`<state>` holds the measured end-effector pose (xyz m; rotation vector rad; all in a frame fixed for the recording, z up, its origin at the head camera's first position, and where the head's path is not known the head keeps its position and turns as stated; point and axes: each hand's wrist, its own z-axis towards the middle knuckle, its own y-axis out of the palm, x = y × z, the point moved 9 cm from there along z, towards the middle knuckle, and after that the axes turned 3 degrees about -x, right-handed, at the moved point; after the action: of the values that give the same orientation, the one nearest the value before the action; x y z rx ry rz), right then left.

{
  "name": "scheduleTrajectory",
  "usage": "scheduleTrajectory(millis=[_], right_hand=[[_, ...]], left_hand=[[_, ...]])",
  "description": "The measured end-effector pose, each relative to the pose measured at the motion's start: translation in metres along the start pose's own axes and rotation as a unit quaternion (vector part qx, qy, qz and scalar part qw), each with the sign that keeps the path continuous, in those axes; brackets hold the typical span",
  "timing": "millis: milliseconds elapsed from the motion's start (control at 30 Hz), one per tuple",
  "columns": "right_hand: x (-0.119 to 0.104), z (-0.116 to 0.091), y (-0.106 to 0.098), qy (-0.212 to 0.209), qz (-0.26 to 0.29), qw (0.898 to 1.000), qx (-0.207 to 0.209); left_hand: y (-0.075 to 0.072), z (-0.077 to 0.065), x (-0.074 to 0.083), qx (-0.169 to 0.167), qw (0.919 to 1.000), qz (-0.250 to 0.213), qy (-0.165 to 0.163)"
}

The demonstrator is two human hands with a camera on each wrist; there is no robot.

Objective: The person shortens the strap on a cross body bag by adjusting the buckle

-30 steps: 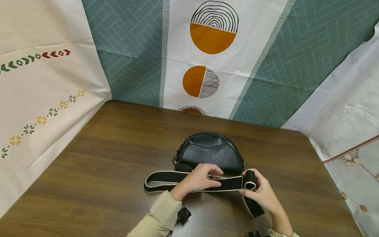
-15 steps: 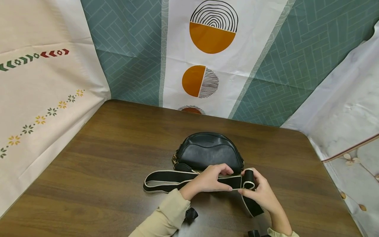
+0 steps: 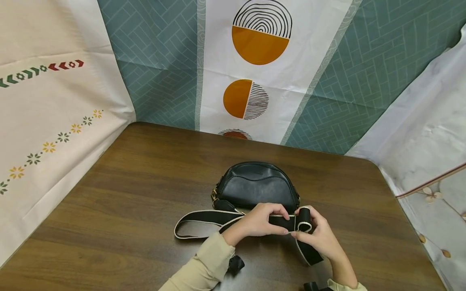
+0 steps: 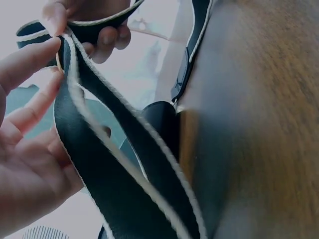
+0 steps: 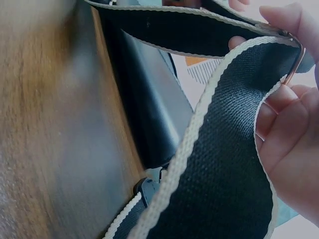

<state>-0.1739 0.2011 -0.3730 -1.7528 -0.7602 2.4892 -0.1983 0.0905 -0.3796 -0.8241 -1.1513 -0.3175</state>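
Note:
A black strap (image 3: 309,252) with cream edging is held between both hands, in front of a black half-moon handbag (image 3: 260,188). My left hand (image 3: 260,221) pinches the strap by its edges, thumb below and fingers above in the head view. Close by on its right, my right hand (image 3: 322,234) grips the strap beside a small folded loop. A thin metal strap slider (image 5: 297,62) shows at the right fingers in the right wrist view. The strap's left end makes a wide loop, and its right end hangs down below the right hand.
Bag and strap are on a brown wooden table (image 3: 120,194). Behind it hangs a teal and white patterned cloth (image 3: 164,72). Pale cloths flank both sides. A brass-coloured clip (image 3: 214,195) sits at the bag's left end.
My left hand has slid right along the strap toward the right hand, and its fingers have come to the strap's edges. The left loop has widened. The right hand has barely moved.

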Motion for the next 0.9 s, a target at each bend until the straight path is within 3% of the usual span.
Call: scheduleTrajectory(millis=[367,600,900], right_hand=[[0.000,0.001,0.002,0.004,-0.003,1.000,-0.004],[-0.004,0.002,0.004,0.006,-0.025,1.000,-0.011],[-0.004,0.000,0.000,0.001,-0.009,1.000,-0.014]], left_hand=[[-0.010,-0.004,-0.003,0.024,0.9997,0.004,-0.009],[-0.015,-0.008,-0.003,0.016,0.9998,0.000,-0.013],[-0.037,-0.023,-0.011,0.021,0.9992,-0.006,-0.033]])
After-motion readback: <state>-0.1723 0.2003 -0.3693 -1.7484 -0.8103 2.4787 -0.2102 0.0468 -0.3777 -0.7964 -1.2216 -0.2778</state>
